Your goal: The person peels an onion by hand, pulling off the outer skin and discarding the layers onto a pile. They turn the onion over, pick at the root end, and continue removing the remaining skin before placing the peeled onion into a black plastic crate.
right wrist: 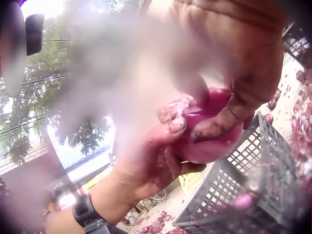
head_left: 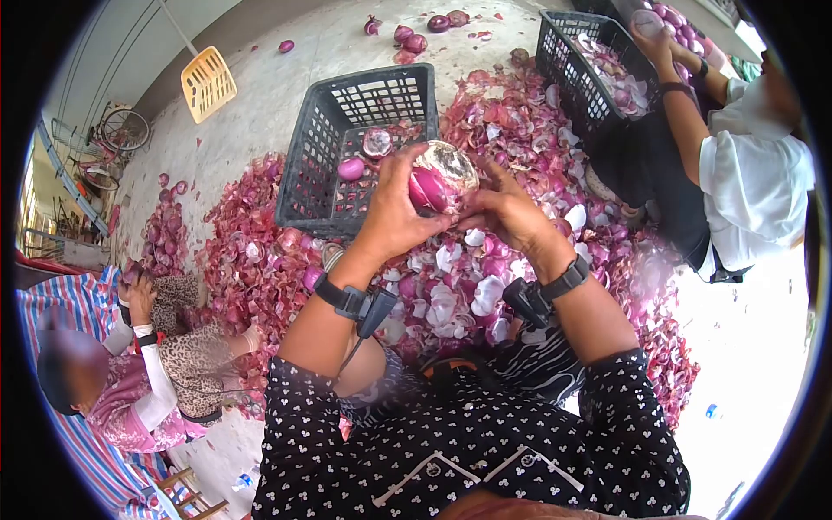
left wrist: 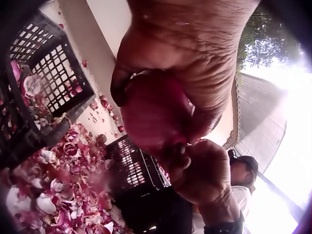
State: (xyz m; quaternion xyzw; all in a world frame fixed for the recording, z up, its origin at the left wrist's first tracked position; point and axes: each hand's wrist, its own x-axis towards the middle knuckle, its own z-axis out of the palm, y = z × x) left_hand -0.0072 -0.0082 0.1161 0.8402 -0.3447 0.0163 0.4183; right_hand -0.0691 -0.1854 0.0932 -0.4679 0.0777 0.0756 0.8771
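Your left grip (head_left: 397, 212) curls round the onion (head_left: 440, 178); your right grip (head_left: 516, 217) pinches its other side, each covering part of it. You hold it near the black crate (head_left: 373, 78), above peelings (head_left: 451, 290); open floor (head_left: 260, 95) stretches beyond. Haze blurs the right wrist view.

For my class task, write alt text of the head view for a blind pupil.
A person's left hand and right hand hold a purple onion with a pale, stained patch above loose onion skins. A black crate stands beyond; one person is at the left, another person at the right.
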